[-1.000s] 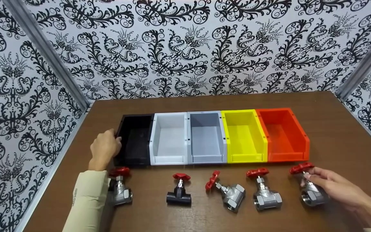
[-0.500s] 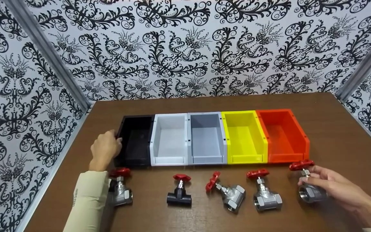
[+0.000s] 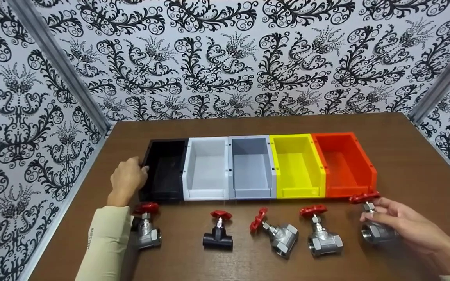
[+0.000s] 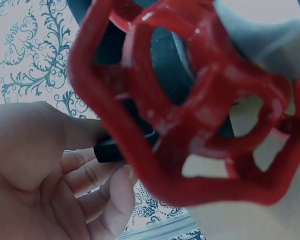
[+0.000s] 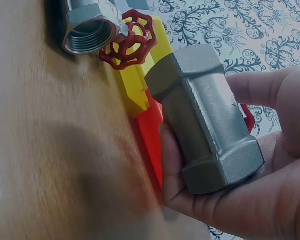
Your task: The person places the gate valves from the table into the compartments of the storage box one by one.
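My left hand (image 3: 128,178) grips the left rim of the black bin (image 3: 163,194). In the left wrist view its thumb and fingers close on the bin's black edge (image 4: 110,151). A metal valve with a red handwheel (image 4: 190,100) fills much of that view. My right hand (image 3: 416,226) holds another metal gate valve (image 3: 376,233) by its neck and body, its red handwheel pointing up and left, in front of the red bin (image 3: 350,191). The right wrist view shows the valve's hexagonal-ended body (image 5: 205,120) raised off the table, fingers and thumb around it.
White (image 3: 205,194), grey (image 3: 252,193) and yellow (image 3: 301,192) bins stand between the black and red ones. Along the brown table (image 3: 248,269) lie a valve by the left sleeve (image 3: 147,234), a black-bodied valve (image 3: 218,239) and two metal valves (image 3: 283,236). Patterned walls (image 3: 217,58) surround the table.
My right hand has lifted its valve slightly and tilted it, bringing the handwheel up and a little left. My left hand stays on the black bin.
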`<state>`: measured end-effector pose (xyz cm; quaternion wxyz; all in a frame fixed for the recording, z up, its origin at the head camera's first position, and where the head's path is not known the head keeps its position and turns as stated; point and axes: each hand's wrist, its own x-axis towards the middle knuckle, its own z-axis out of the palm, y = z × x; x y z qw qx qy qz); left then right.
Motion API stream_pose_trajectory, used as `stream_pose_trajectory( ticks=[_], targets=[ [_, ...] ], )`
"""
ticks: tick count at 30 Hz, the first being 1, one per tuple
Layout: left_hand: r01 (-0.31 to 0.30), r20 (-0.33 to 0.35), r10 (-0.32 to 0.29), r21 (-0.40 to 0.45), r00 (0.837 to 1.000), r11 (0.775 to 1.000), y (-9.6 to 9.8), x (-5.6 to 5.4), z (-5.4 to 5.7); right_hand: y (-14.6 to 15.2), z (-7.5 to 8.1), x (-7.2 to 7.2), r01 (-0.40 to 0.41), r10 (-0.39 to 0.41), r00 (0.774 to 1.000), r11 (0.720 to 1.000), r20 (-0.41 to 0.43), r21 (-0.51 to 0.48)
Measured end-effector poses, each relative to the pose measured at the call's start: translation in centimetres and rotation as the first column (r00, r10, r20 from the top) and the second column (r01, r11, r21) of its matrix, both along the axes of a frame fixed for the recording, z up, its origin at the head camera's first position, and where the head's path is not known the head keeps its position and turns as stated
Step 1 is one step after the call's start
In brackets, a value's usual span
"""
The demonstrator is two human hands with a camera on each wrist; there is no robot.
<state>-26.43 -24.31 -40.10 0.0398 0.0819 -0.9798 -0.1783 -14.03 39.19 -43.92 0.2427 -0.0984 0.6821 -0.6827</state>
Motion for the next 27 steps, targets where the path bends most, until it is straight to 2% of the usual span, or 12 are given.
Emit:
stream_pose_trajectory(
  ticks=[8, 19, 23, 27],
  targets=[
    [0.005, 0.008, -0.005, 0.006, 1.000, 1.000, -0.1, 0.0, -0.2, -0.3, 0.3, -0.4, 0.028, -0.028, 1.000, 1.000, -0.007, 0.009],
    [0.017, -0.017, -0.017, 0.007, 1.000, 1.000, -0.3, 0.2, 0.1, -0.9, 1.0, -0.7, 0.053, -0.052, 0.999, 0.996, -0.016, 0.076],
    [0.028, -0.036, -0.028, -0.001, 0.999, 1.000, -0.4, 0.3, 0.2, -0.9, 1.2, -0.8, 0.042, -0.042, 0.999, 0.999, -0.007, 0.030],
    [0.036, -0.038, -0.037, -0.005, 0.999, 0.999, -0.3, 0.3, 0.2, -0.9, 1.5, -1.0, 0.051, -0.050, 0.999, 0.998, -0.012, 0.041]
  ],
)
